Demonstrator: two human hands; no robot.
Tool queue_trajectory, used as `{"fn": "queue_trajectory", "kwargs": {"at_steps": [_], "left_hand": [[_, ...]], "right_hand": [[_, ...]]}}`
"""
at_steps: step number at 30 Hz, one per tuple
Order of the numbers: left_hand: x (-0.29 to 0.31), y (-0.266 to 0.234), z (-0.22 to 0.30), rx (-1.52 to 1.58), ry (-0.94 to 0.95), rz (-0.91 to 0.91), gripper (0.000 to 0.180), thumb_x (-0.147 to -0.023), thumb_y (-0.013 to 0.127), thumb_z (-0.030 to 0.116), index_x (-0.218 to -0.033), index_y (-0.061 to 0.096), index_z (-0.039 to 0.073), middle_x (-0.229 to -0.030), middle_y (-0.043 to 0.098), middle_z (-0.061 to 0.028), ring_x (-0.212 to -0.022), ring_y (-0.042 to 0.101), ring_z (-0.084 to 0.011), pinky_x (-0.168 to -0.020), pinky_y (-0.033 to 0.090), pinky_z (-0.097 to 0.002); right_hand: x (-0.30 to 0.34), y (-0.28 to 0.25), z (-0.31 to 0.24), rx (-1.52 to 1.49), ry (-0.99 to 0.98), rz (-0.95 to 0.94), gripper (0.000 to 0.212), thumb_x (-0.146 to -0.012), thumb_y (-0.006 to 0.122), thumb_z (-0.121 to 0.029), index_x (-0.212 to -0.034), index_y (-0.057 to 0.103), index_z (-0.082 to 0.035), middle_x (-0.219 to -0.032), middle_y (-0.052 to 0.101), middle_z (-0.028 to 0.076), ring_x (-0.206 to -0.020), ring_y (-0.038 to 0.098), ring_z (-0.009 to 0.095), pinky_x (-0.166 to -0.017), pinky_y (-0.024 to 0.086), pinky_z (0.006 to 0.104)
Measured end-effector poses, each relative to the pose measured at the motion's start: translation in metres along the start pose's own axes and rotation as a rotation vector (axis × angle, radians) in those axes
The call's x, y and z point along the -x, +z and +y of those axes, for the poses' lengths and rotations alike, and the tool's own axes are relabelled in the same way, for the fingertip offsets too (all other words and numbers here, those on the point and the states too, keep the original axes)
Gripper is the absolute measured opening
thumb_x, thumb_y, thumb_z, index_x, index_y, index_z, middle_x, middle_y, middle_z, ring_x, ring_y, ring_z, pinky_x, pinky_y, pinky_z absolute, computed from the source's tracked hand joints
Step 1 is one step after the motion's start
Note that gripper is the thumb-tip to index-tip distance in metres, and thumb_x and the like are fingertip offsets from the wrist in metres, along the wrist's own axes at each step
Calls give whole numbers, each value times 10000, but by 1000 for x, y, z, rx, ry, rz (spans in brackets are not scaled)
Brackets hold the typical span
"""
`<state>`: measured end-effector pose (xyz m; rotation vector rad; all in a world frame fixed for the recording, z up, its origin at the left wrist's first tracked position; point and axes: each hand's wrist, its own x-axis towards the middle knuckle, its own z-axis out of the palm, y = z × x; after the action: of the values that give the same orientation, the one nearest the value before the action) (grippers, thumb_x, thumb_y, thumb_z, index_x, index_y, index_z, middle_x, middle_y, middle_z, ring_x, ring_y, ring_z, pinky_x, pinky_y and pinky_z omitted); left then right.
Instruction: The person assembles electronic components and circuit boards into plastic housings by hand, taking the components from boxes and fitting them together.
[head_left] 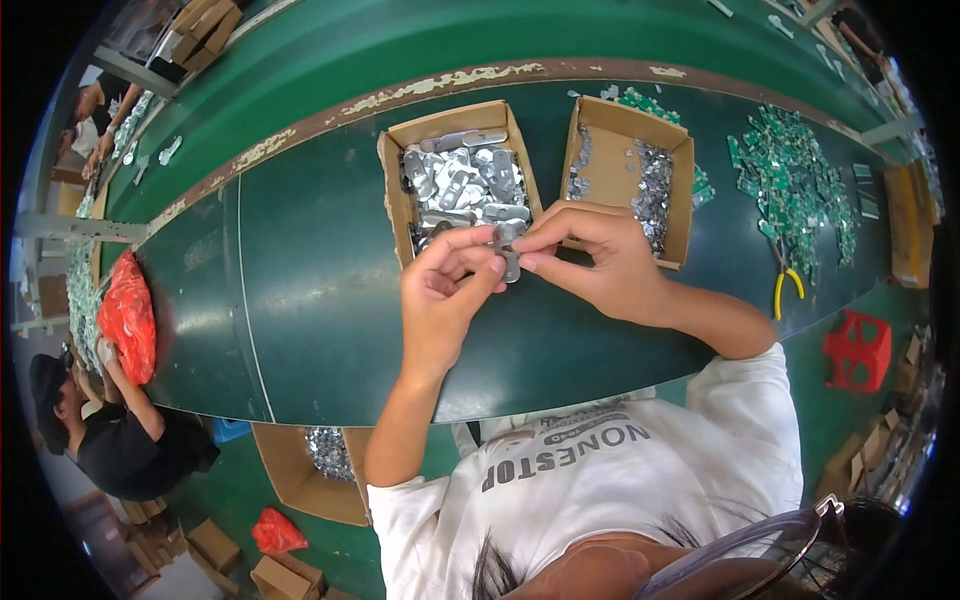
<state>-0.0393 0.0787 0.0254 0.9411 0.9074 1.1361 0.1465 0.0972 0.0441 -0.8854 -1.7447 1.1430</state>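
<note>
A small silvery metal plate (pixel 512 268) with rounded ends is pinched between both hands above the table's near half. My left hand (pixel 445 290) grips its left side with thumb and fingers. From the right, my right hand (pixel 600 258) closes thumb and forefinger on the same plate; whether a smaller piece sits under those fingertips cannot be made out. Just beyond my hands stands a cardboard box (pixel 388 160) full of similar shiny metal plates. To its right, a second cardboard box (pixel 612 165) holds small grey metal bits, partly hidden behind my right hand.
Green circuit boards (pixel 790 180) lie heaped at the right, beside yellow-handled pliers (pixel 780 292). A red plastic bag (pixel 128 315) is at the left table end, near a co-worker (pixel 130 450). Below the edge are a box of metal parts (pixel 285 475) and a red stool (pixel 858 350).
</note>
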Motion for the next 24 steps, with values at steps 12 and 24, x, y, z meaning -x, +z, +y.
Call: {"fn": "queue_trajectory", "kwargs": {"at_steps": [12,24], "left_hand": [[6,1,-9,-77,71,-5,246,-814,621,-18,-1056,591,-44,-907,629,-58,-779,588,-81,-662,485,-191],[8,5,-9,-129,59,13,188,-814,621,-15,-996,592,-55,-874,623,-63,-762,592,-85,-645,512,-204]], "right_hand": [[5,2,10,-107,112,-30,163,-794,610,63,-954,613,35,-902,586,81,-795,568,112,-710,471,228],[6,1,12,-33,52,-45,156,-798,604,55,-947,629,19,-884,591,63,-787,565,98,-677,457,221]]}}
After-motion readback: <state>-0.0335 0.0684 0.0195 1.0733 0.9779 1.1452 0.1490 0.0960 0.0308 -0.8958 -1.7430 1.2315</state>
